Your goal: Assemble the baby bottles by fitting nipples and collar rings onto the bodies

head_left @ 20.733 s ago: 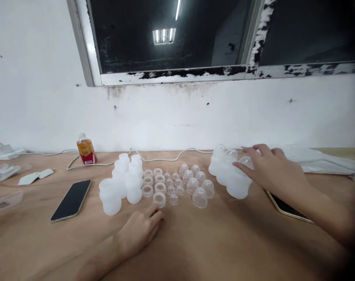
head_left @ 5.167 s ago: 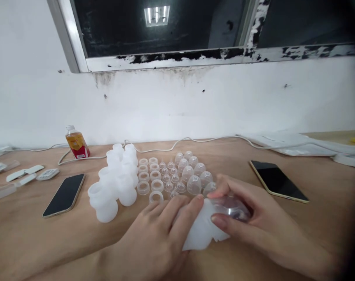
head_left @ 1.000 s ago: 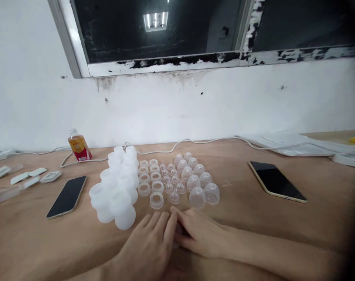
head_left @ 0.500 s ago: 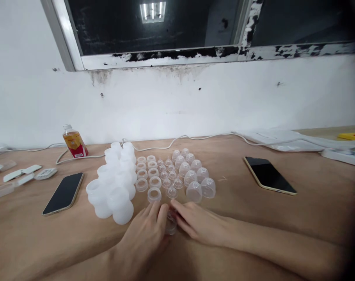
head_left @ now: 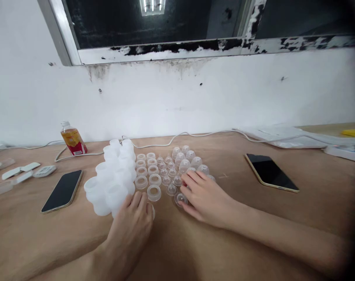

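My left hand (head_left: 132, 226) lies on the wooden table (head_left: 253, 218), fingers pressed together over a clear ring (head_left: 153, 211) whose edge just shows, right beside a cluster of white silicone bottle bodies (head_left: 113, 179). My right hand (head_left: 205, 197) rests over the near clear domes (head_left: 186, 158), with thumb and forefinger closed on a small clear cone (head_left: 180, 199) at the near end of the row of cones (head_left: 167, 180). Two columns of clear rings (head_left: 154, 180) stand between the bottles and the cones.
A dark phone (head_left: 62, 191) lies left of the bottles and another phone (head_left: 271, 172) to the right. A small drink bottle (head_left: 73, 143) and a white cable (head_left: 195, 134) are by the wall. White plastic pieces (head_left: 22, 173) sit far left, papers (head_left: 283, 138) far right.
My hands, which held one clear piece between them, have parted. The left has gone towards the ring columns, the right up to the cone row and the domes.
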Available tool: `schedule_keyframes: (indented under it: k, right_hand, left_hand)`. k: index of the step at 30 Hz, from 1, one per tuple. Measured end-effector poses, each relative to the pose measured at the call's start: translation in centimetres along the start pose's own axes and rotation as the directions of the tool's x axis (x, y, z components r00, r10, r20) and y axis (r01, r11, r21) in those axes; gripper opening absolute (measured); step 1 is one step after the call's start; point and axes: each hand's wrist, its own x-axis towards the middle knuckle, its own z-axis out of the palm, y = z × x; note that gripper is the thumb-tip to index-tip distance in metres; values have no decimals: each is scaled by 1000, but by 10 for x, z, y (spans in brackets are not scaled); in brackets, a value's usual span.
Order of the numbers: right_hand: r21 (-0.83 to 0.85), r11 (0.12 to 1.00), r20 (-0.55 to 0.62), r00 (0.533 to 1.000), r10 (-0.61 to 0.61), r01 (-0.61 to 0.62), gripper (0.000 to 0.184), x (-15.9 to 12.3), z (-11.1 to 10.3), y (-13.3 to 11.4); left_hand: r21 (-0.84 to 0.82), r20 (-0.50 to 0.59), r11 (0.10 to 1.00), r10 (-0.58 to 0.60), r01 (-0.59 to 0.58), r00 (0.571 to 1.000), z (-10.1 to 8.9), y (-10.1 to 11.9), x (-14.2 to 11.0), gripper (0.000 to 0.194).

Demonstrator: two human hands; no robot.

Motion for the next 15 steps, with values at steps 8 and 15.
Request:
schedule_keyframes:
  k: [8, 15]
  right_hand:
    - [-149, 989, -16, 1000, 17, -19, 24, 3, 17, 4]
    - [-196, 978, -15, 997, 73, -74, 19, 8, 21, 2]
  left_hand:
    - [127, -156, 991, -31, 51, 987, 7, -4, 7, 14]
    - [118, -118, 992, -25, 39, 993, 12, -2, 14, 16]
